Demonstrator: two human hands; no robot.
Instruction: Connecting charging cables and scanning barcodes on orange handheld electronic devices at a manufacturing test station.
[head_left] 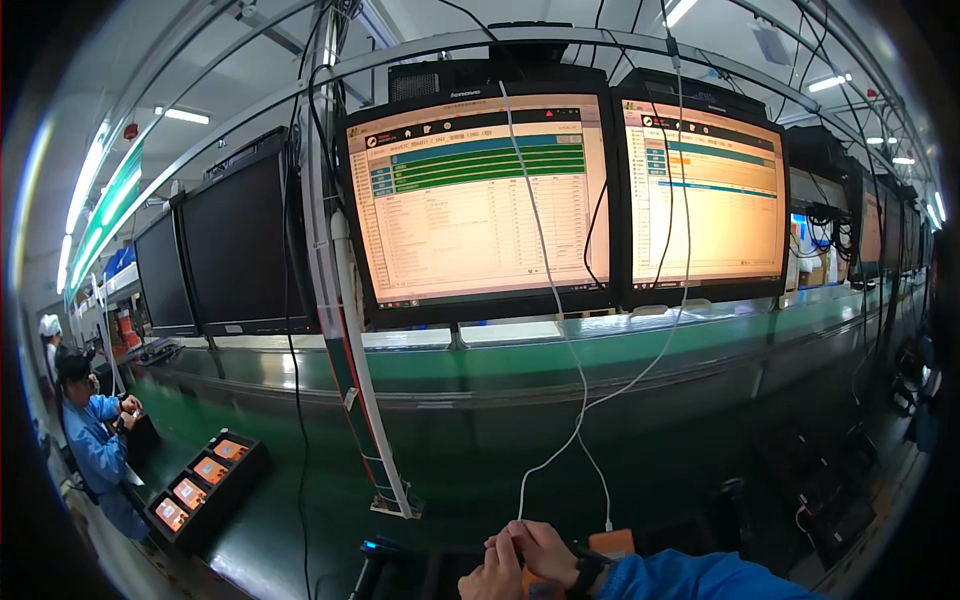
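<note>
My left hand (490,577) and my right hand (546,553) meet at the lower edge, fingers closed and fingertips together. A thin white cable (533,468) hangs down to the pinched fingertips of my right hand; its end is hidden there. What my left fingers grip is also hidden. Below my right hand shows part of an orange device (541,588). Just right of my hands is a second orange device (612,543), with another white cable (603,485) running into its top. A dark band circles my right wrist, above a blue sleeve.
A black tray (232,482) holds several orange devices at the left. A handheld scanner (374,558) with a blue light stands left of my hands. A metal post (378,450) rises from the green bench. Monitors (480,200) line the back. A co-worker in blue (98,440) works far left.
</note>
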